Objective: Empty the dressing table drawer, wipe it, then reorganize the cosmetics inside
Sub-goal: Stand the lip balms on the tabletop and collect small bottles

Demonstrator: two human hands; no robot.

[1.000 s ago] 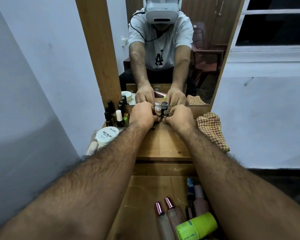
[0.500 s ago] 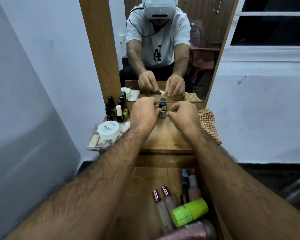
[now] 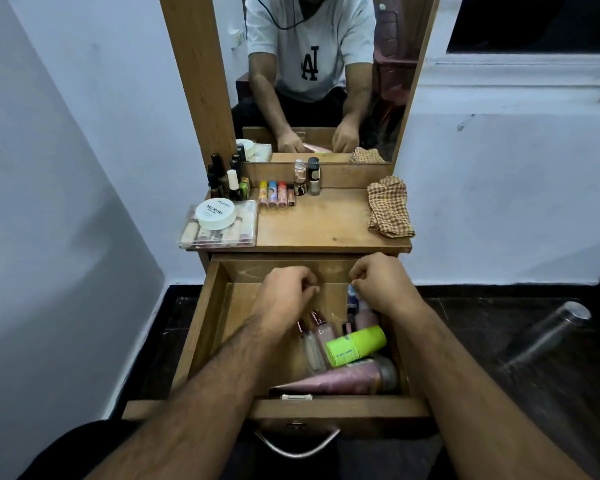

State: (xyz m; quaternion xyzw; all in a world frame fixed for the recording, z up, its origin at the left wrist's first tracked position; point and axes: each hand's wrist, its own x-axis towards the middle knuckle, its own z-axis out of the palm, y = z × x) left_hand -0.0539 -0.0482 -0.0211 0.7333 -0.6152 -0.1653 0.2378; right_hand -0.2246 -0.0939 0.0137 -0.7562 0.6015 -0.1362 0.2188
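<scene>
In the head view, the drawer [image 3: 201, 327] is seen pulled fully out below the tabletop [image 3: 312, 226]. Both hands are held over its far half. The left hand [image 3: 284, 292] has its fingers curled inward; nothing can be seen in it. The right hand [image 3: 378, 282] is likewise curled, its fingertips just beside the top of a dark blue tube [image 3: 352, 299] in the drawer's right side; whether the tube is pinched cannot be told.

In the near right part of the drawer, a green bottle [image 3: 355, 346] is laid across two clear bottles with rose caps [image 3: 312, 341], and a pink tube [image 3: 340, 379] lies along the front wall. The left part of the drawer floor is bare wood.

On the tabletop, a clear case [image 3: 222, 233] sits at the left edge with a white jar [image 3: 216, 213] on it. Dark polish bottles [image 3: 224, 181] are grouped behind it. Four small coloured sticks [image 3: 274, 194] stand in a row near two stacked little bottles [image 3: 307, 178] against the mirror [image 3: 326, 81] base. A checked cloth [image 3: 388, 209] lies crumpled at the right edge.
</scene>
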